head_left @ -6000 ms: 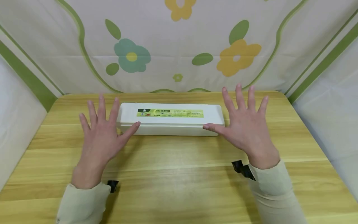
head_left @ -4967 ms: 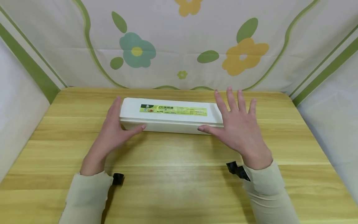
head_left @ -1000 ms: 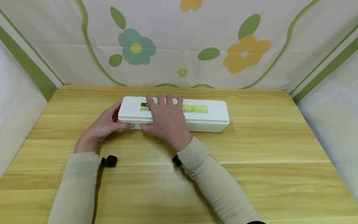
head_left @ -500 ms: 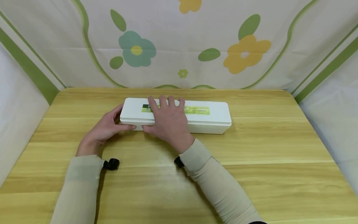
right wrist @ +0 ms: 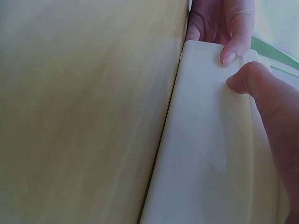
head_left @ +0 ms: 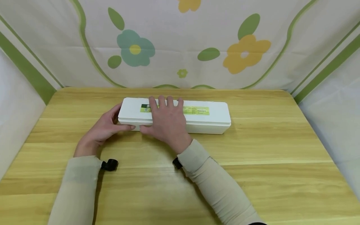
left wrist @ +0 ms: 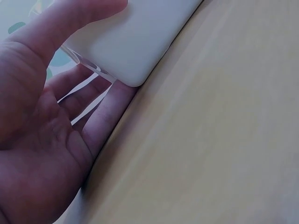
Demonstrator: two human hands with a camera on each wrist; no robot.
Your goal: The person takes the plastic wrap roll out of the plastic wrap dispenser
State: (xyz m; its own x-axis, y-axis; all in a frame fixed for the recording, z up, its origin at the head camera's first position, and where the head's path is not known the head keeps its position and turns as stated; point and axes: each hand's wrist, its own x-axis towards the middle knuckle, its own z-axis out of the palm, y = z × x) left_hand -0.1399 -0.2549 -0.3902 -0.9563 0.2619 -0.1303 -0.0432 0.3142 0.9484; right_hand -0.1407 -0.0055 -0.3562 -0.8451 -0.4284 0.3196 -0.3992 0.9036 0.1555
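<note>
A long white cling film box (head_left: 215, 112) lies across the table, its lid down, with a green-yellow label (head_left: 197, 110) on top. At its left end my left hand (head_left: 104, 128) grips the corner, thumb on the front wall and fingers round the end. My right hand (head_left: 168, 123) spans the lid left of the middle, covering part of the label. Its fingertips curl over the far edge while the thumb presses the front. In the right wrist view the two thumbs are close together on the front wall (right wrist: 191, 126). The left fingertips are partly hidden behind the end wall (left wrist: 135, 46).
The wood-grain table (head_left: 253, 187) extends in front of the box and to both sides. A white cloth (head_left: 174, 40) printed with flowers hangs behind the table's far edge. Small black camera mounts (head_left: 110, 164) sit by the cuffs of the light sleeves (head_left: 74, 190).
Since the earliest frame, my left hand has closed in on the box's left end. My right hand has moved left from the right end onto the lid. Over the last second both stay still.
</note>
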